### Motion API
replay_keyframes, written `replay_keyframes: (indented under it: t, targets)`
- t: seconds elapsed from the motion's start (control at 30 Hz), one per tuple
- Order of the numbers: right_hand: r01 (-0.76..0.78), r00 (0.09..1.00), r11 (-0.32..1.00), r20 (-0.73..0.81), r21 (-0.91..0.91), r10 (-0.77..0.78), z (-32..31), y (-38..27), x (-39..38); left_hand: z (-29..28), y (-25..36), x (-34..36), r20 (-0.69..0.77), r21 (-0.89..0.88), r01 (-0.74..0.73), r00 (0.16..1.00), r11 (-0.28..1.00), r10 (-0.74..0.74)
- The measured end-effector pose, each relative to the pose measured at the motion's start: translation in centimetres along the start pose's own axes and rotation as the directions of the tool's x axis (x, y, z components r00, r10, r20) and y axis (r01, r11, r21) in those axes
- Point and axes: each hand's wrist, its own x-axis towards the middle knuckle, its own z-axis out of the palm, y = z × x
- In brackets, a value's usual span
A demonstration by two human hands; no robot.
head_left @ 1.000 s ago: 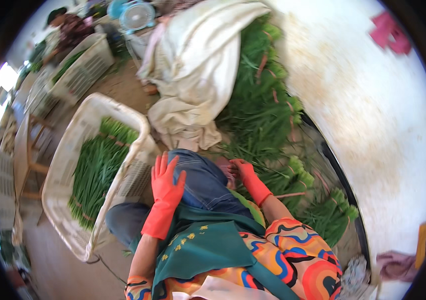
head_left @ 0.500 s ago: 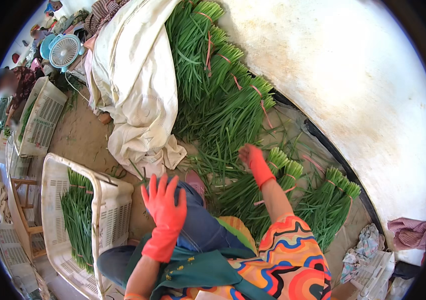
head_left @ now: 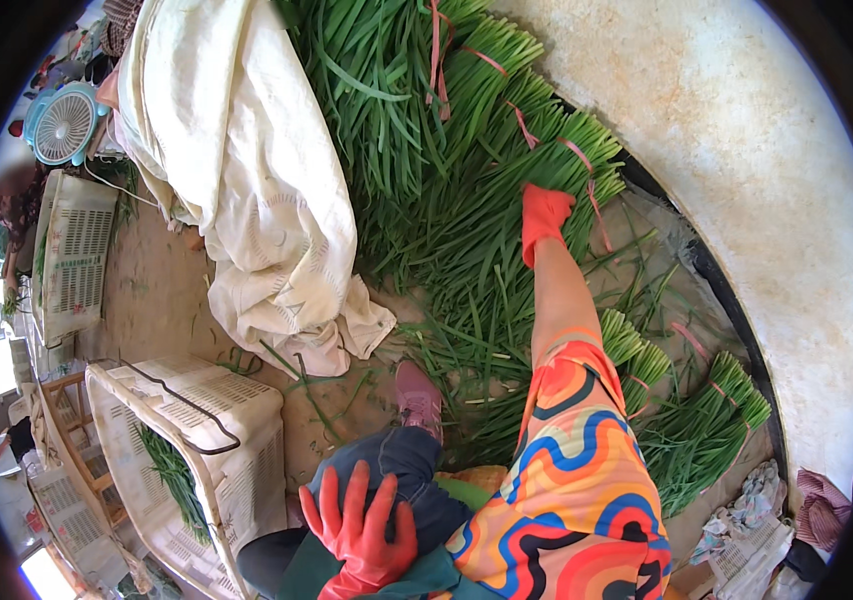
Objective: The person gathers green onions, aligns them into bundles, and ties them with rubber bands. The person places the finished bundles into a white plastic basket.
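Note:
My left hand (head_left: 367, 530), in a red rubber glove, lies on my jeans-covered knee (head_left: 387, 470) with its fingers spread. My right arm stretches far forward. Its gloved right hand (head_left: 547, 217) is at the near side of a bundle of garlic chives (head_left: 572, 155) tied with pink string, close to the pale cut ends. Its fingers look curled into the stalks and are partly hidden. Several more tied chive bundles (head_left: 397, 130) lie packed beyond it. Nearer me on the right are smaller bundles (head_left: 702, 430), one partly behind my patterned sleeve.
A cream cloth (head_left: 257, 170) covers part of the heap on the left. A white plastic crate (head_left: 247, 400) with chives inside stands tilted at my left. Another crate (head_left: 82, 250), a blue fan (head_left: 65, 125) and a person are farther back. A pale wall (head_left: 747, 150) curves along the right.
My right hand has reached forward from beside the nearer bundles to the larger far bundle. My left hand has lowered onto my knee, and the view has shifted.

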Motion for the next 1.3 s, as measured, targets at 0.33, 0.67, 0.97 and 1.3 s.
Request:
replay_keyframes:
  t: [0.33,0.67,0.97,1.3]
  targets:
    - [0.41,0.835,0.829,0.208,0.382,-0.509,-11.2,3.6,-10.9,-0.8,-0.5,-3.3,-0.183,-0.041,-0.025,0.983,0.999,0.017]
    - [0.809,-0.043,0.279,0.526,0.517,-0.849,-26.3,5.3,-38.5,-4.9,-10.3,-6.7,-0.04,-0.995,-0.083,0.847,-0.057,-0.53]
    - [0.666,-0.644,-0.363,0.256,0.652,-0.722,-35.2,-1.4,-52.4,-7.1,-12.7,-18.1,-0.32,-0.893,-0.448,0.673,-0.024,-0.667]
    - [0.262,-0.951,-0.886,-0.052,0.383,-0.304,-33.0,0.3,-61.1,-9.7,-10.6,-22.0,-0.335,-0.9,-0.434,0.65,0.028,-0.682]
